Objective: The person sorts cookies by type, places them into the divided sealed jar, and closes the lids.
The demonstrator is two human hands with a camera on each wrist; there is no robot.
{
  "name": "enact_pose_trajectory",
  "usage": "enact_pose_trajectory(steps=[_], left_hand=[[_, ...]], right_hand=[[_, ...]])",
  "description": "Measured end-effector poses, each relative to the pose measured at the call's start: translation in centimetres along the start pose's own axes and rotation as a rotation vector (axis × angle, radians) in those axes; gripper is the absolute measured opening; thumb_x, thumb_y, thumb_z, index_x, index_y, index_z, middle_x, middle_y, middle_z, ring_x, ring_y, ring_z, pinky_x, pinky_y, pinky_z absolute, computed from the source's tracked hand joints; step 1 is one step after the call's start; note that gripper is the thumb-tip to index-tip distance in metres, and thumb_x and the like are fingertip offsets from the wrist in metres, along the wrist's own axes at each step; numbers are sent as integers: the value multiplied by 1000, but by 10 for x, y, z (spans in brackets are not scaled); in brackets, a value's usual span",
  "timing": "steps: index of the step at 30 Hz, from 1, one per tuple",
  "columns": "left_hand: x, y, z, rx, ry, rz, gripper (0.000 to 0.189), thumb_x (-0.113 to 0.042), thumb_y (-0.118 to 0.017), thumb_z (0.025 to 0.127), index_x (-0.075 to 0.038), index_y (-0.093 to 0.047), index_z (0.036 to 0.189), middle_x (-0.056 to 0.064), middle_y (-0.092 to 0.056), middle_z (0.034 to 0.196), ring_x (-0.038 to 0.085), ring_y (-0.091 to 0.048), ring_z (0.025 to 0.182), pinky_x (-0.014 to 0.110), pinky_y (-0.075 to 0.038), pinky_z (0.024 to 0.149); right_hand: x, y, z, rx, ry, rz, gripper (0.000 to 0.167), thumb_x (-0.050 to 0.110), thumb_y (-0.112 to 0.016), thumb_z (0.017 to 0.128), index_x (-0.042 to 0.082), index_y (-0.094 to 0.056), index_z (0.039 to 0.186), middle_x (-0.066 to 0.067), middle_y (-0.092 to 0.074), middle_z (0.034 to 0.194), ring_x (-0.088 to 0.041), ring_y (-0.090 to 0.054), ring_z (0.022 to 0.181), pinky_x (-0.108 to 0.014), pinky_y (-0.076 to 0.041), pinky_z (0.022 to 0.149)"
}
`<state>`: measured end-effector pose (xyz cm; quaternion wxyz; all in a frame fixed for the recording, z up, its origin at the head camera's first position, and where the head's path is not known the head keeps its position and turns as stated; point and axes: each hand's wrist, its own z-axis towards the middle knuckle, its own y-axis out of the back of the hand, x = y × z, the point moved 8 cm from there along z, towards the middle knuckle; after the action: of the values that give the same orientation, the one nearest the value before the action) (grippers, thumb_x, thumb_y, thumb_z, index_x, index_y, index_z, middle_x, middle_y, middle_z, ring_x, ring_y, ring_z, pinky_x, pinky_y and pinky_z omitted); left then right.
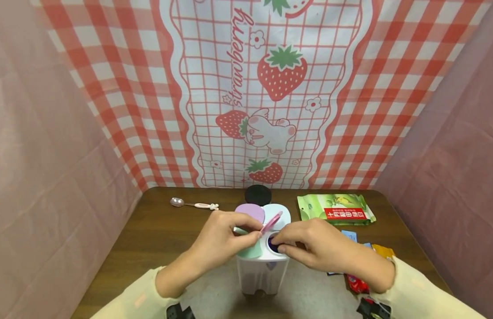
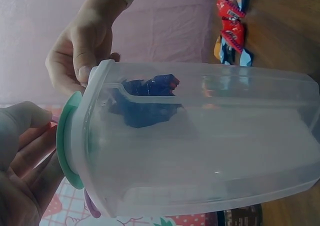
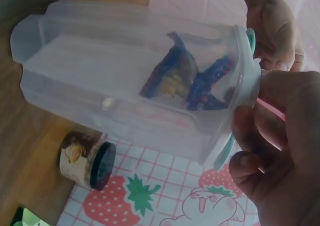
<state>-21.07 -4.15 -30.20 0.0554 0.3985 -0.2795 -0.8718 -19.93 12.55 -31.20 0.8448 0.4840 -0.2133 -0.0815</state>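
Observation:
A tall clear canister (image 1: 262, 277) with a white top stands at the table's front, with several coloured flaps on it. My left hand (image 1: 224, 232) pinches the raised pink flap (image 1: 272, 222) between thumb and fingers. At the round opening beneath, my right hand (image 1: 316, 243) has thumb and fingertips around a dark blue snack packet (image 1: 273, 245), which reaches down inside. Through the wall in the right wrist view, blue-edged packets (image 3: 172, 76) with pale yellowish contents show just under the top. The green (image 1: 250, 250), purple (image 1: 251, 212) and pale blue flaps (image 1: 281, 214) lie flat.
Behind the canister sits a jar with a black lid (image 1: 258, 195). A spoon (image 1: 194, 204) lies at the back left. At the back right is a green wipes pack (image 1: 337, 209); red (image 1: 357, 283), orange (image 1: 383, 251) and blue packets lie partly behind my right forearm.

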Motion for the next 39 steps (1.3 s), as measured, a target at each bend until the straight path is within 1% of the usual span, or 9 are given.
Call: enact_pose_trajectory(steps=[4,8,12,16,23,27,31,35,39], left_hand=[[1,1,0,-9,1,-4,9,-8,-80,86,-11,-81,93,1,-79,86,3,-71,81,26,-62,65],[1,3,0,-18,10,0,8,-9,-81,85,-12,-82,93,1,-79,86,2,-71,80,24,-61,66],[0,5,2,-24,9,8,9,-9,-81,84,-13,-82,92,0,-79,85,2,-71,79,25,-62,66],[0,6,3,-32,8,26,10,-7,-81,83,-13,-82,92,-2,-79,85,2,-70,79,24,-61,66],[5,7,2,-39,49,43,11,-9,-83,83,-14,-82,93,-4,-79,86,2,-69,78,19,-59,66],[5,5,3,-37,40,38,11,-9,-84,83,-14,-83,93,-5,-79,87,2,-70,79,19,-59,67],[5,4,3,-41,17,18,13,-6,-83,83,-12,-82,95,-2,-79,89,6,-72,82,22,-61,69],[3,4,2,-41,2,-16,16,-3,-81,83,-10,-81,97,2,-78,91,12,-74,83,24,-62,69],[4,2,2,-31,12,-38,17,-3,-81,83,-9,-80,98,4,-78,92,11,-73,83,23,-61,68]], right_hand=[[-4,9,-1,-32,-42,47,18,17,-79,91,24,-76,108,14,-73,104,7,-52,69,-10,-45,60],[-11,22,-9,-23,-100,65,23,16,-81,89,26,-74,109,14,-73,105,4,-56,73,-12,-47,60],[-26,33,-28,-4,-183,27,28,18,-83,88,30,-72,111,19,-70,101,5,-56,72,-16,-49,59],[-45,36,-54,19,-251,-42,31,19,-86,83,29,-72,109,24,-66,91,8,-54,70,-18,-49,59],[-81,18,-115,115,-430,17,24,26,-84,86,27,-73,107,18,-71,98,6,-59,77,-22,-52,60],[-96,8,-151,127,-476,40,25,29,-84,85,23,-74,107,17,-70,96,6,-58,77,-23,-52,60],[-111,-5,-185,162,-567,76,29,32,-85,84,19,-74,107,12,-71,97,6,-59,78,-23,-52,60],[-122,-20,-212,229,-657,145,35,36,-83,84,14,-72,110,4,-72,101,4,-60,79,-23,-51,59],[-127,-32,-230,274,-690,198,39,37,-83,84,12,-72,112,7,-70,100,1,-59,79,-23,-49,59]])
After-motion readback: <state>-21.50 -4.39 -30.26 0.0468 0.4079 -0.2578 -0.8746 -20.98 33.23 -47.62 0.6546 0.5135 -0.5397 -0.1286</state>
